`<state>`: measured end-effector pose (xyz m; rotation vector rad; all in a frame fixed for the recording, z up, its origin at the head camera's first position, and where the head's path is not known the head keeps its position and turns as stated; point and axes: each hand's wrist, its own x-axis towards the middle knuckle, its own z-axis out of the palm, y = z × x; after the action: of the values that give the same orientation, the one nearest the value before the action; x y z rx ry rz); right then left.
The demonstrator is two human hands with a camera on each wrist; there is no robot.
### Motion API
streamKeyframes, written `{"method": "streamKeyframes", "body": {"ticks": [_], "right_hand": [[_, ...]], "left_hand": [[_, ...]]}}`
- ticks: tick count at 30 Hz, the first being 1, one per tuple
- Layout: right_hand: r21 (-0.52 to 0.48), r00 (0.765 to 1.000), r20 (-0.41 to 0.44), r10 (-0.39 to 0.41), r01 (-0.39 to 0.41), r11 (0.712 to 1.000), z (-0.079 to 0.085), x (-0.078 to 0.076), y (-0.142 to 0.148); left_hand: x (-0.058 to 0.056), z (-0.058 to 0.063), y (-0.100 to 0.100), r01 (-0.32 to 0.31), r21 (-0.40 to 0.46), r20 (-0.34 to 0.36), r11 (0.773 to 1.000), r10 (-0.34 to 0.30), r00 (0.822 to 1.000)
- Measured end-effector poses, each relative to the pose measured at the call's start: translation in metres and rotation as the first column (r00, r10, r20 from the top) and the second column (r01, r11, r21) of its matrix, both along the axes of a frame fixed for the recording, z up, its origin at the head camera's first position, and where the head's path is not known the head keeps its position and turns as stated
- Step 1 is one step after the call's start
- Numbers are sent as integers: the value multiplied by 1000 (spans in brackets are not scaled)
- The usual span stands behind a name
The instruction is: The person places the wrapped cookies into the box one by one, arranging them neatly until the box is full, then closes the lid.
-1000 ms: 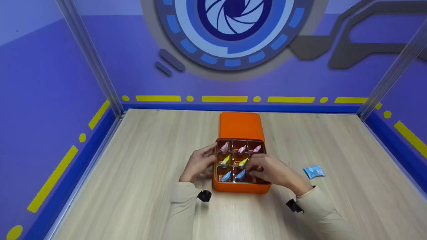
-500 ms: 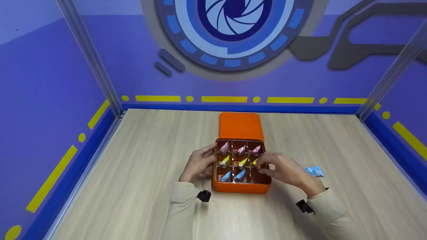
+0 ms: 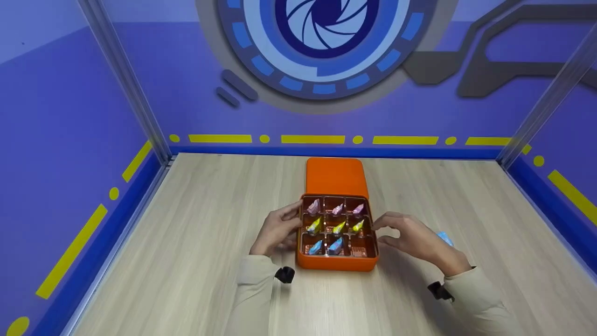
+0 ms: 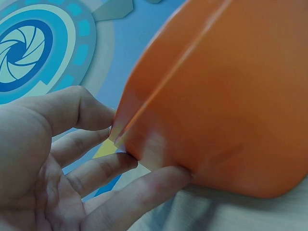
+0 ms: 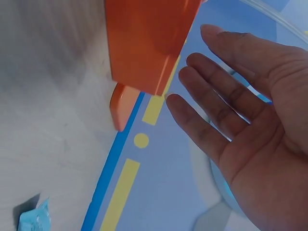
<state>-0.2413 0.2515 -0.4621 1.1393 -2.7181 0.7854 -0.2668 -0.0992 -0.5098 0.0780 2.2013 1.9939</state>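
An orange box (image 3: 336,264) stands on the table with a divided insert. Pink wrapped candies (image 3: 337,209) sit in its back row and yellow wrapped candies (image 3: 339,227) in the middle row. Blue wrapped candies (image 3: 335,246) occupy the front left and front middle compartments; the front right one shows its bare bottom. With its fingertips, my left hand (image 3: 276,229) touches the left wall of the box. My right hand (image 3: 413,238) is just off the right side, holding nothing, its fingers spread and relaxed in the right wrist view.
Behind the box lies its orange lid (image 3: 336,176). One more blue wrapped candy (image 3: 445,237) is on the table to the right, partly hidden by my right hand. Blue panels (image 3: 298,121) and metal posts (image 3: 133,93) bound the wooden table (image 3: 214,200).
My right hand has drawn back to the right, out of the box. The yellow candy in the middle right compartment has come into full view. My left hand stays in place.
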Motion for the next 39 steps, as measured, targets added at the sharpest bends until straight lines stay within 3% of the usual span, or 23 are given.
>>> {"method": "streamKeyframes", "body": {"ticks": [10,18,39], "right_hand": [[24,998,-48,-43,44,999,-5,0,22],[45,995,-20,-96,97,994,-7,4,40],[139,970,104,-218,203,969,-10,12,81]], "left_hand": [[0,-1,0,-1,17,-7,1000,1,1000],[1,1,-1,1,2,17,1000,-1,1000],[2,0,-2,11,18,-3,1000,-10,1000]]}}
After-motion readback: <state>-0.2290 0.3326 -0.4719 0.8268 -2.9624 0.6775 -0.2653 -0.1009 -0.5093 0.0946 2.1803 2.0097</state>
